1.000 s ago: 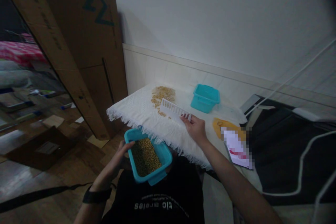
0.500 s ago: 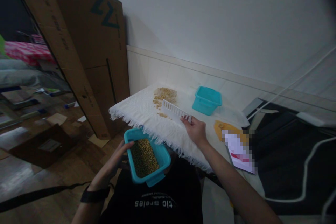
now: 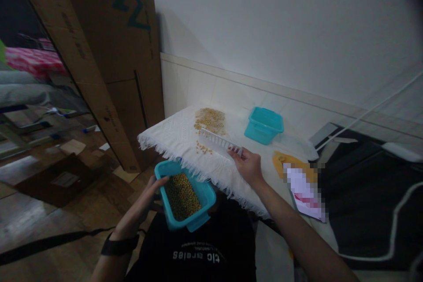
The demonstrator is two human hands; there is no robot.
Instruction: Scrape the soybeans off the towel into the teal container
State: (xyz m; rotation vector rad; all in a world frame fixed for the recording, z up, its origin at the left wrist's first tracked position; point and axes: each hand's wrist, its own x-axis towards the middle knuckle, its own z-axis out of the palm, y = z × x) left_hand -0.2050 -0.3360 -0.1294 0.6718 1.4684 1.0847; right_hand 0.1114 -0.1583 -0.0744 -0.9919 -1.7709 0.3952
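My left hand [image 3: 148, 198] grips the left rim of a teal tub [image 3: 201, 191] filled with soybeans [image 3: 182, 196], held just under the fringed front edge of a white cloth [image 3: 178, 134] on the table. My right hand [image 3: 248, 165] pinches one end of a white slotted plastic panel [image 3: 216, 142] that lies on the cloth. The panel's far end sits by a heap of loose soybeans [image 3: 209, 119]; a few beans [image 3: 202, 148] lie in front of it.
A second teal tub [image 3: 263, 125] stands at the back of the table. An orange mat [image 3: 284, 161] and a blurred paper [image 3: 304, 191] lie to the right. Large cardboard sheets [image 3: 109, 53] lean against the wall at left. White cables [image 3: 373, 105] cross dark fabric at right.
The white panel has slid a little toward the front edge, pulling a few beans out of the heap. The left hand keeps the tub of beans below the edge.
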